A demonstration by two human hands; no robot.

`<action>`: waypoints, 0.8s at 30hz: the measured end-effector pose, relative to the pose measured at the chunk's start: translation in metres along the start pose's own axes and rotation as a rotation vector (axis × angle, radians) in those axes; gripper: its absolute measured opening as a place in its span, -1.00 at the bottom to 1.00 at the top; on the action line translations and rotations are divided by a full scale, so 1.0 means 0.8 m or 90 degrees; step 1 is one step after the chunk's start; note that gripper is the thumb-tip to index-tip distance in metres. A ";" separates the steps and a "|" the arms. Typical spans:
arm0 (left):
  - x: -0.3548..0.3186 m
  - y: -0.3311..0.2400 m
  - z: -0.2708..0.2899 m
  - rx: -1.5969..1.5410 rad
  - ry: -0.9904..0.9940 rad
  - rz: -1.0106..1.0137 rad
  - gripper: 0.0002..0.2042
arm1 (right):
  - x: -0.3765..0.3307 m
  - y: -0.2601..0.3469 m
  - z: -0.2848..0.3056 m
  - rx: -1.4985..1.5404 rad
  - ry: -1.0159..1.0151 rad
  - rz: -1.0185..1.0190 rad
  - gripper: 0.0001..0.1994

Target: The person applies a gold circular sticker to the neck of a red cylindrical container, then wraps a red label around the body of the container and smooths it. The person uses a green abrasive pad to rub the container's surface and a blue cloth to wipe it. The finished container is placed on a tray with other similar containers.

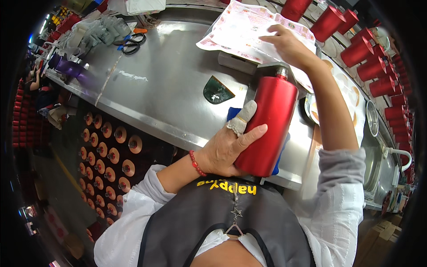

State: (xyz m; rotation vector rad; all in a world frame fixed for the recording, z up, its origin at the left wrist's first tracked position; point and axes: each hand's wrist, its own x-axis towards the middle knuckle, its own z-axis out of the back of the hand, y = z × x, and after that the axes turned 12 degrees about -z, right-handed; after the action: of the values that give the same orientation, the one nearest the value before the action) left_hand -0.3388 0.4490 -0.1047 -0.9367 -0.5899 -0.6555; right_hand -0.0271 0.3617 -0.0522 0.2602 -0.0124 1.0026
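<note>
My left hand (pixel 222 151) is wrapped round the lower part of a red metallic bottle (pixel 272 124), which stands tilted near the table's front edge with its neck pointing away from me. A pale cover sits on one finger of that hand. At the far side, my right hand (pixel 291 48) lies over pink-and-white printed sheets (pixel 240 29), fingers stretched and apart. A dark green, fan-shaped flat piece (pixel 217 91) rests on the metal left of the bottle. Blue cloth (pixel 233 113) shows partly from beneath the bottle.
On the metal table (pixel 169 66), black-handled scissors (pixel 132 43) lie at the far left. Several red bottles (pixel 373 69) line the right side. Below the left edge stand rows of bottles with pale round tops (pixel 113 155). A faucet (pixel 402 155) rises at the right.
</note>
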 end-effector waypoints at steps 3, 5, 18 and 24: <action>-0.010 0.007 -0.003 0.006 -0.022 0.013 -0.02 | 0.030 0.013 -0.017 -0.038 0.131 -0.035 -0.58; -0.015 0.011 -0.003 -0.001 -0.022 0.026 -0.04 | 0.026 0.015 -0.012 -0.057 0.172 -0.061 -0.58; -0.020 0.024 -0.011 -0.009 0.017 -0.002 -0.12 | -0.101 -0.116 0.015 -0.297 -0.128 -0.304 -0.70; -0.013 0.023 -0.009 -0.011 -0.014 -0.006 -0.10 | -0.077 -0.153 -0.018 -0.100 -0.060 -0.572 -0.54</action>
State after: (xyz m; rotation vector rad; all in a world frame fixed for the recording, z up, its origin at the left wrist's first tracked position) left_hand -0.3309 0.4535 -0.1252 -0.9590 -0.6088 -0.6598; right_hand 0.0398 0.2511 -0.1001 0.1405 -0.0543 0.0929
